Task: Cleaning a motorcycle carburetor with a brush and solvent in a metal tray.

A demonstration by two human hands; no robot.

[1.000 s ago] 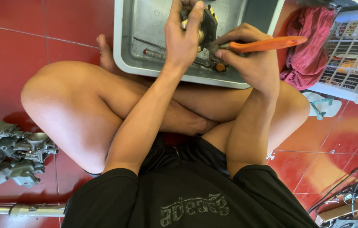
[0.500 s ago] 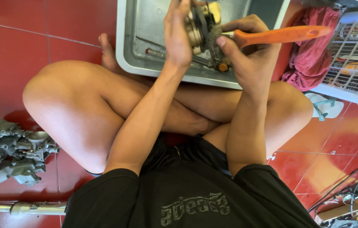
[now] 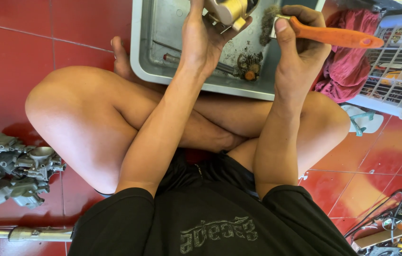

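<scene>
- Carburettor part (image 3: 229, 10), brass-coloured metal, sat at the top centre of the frame, partly cut off by the edge, held up over the grey metal tray (image 3: 163, 47).
- Left hand (image 3: 205, 38) was closed around its lower side, fingers wrapped and thumb pressed up, apparently to turn a face toward the brush.
- Right hand (image 3: 300, 42) gripped an orange-handled brush (image 3: 324, 35) just right of the part; dirty bristles pointed left at it, close but whether touching was unclear.
- Holding both over the tray likely let grime and liquid drop inside; debris and a small round orange-brown piece (image 3: 249, 75) lay on the tray floor below.
- Tray rested on the red tiled floor (image 3: 30, 52) against the crossed legs, keeping the work within easy reach.
- Cluster of grey carburettor bodies (image 3: 11, 168) lay at lower left on the floor, well apart from the hands.
- Pink-red rag (image 3: 348, 71) lay at the right of the tray, beside a white wire basket (image 3: 400, 80).
</scene>
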